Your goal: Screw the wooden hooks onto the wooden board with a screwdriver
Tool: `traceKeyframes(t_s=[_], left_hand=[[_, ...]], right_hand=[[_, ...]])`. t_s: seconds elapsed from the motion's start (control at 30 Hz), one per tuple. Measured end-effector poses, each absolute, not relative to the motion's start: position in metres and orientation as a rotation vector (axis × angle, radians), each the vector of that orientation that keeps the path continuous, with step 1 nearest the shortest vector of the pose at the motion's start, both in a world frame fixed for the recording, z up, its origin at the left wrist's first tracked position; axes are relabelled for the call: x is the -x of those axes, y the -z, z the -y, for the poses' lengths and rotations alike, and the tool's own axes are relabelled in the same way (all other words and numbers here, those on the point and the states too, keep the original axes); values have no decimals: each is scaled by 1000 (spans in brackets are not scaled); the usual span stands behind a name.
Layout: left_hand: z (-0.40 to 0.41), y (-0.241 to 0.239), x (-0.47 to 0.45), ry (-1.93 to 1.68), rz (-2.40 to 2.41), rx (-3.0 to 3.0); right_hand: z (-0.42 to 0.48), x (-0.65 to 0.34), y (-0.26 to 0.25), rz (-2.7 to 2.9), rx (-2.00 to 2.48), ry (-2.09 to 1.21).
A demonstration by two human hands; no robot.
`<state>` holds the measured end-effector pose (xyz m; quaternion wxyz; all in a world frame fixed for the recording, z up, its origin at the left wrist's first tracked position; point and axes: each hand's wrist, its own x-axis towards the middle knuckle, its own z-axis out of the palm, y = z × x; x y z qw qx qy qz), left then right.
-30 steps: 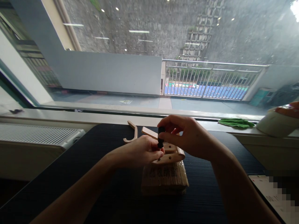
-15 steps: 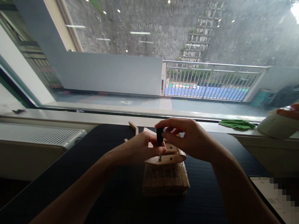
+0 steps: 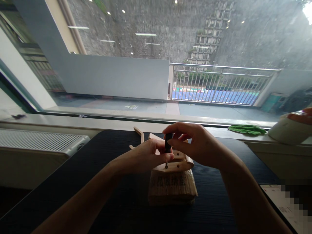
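Right hand (image 3: 195, 143) pinching the black handle of an upright screwdriver (image 3: 168, 140); left thumb and fingers, of the left hand (image 3: 146, 154), closed about its lower part. Below the hands, its tip meets a wooden piece (image 3: 184, 166) lying upon a brown package (image 3: 174, 190). Beyond the left hand: a wooden hook (image 3: 139, 131).

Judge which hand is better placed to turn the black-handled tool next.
Likely the right hand: it grips the black cylindrical handle near its top; the left hand sits lower, above the pale drilled wood.
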<state>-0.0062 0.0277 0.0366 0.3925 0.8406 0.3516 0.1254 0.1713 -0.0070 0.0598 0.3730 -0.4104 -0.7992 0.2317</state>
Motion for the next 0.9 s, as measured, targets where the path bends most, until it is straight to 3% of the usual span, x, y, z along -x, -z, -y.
traceKeyframes(t_s=[0.9], left_hand=[[-36,-17,9,-250,-863,-2676]], right_hand=[[10,-169,-62,2071,1062,-509]])
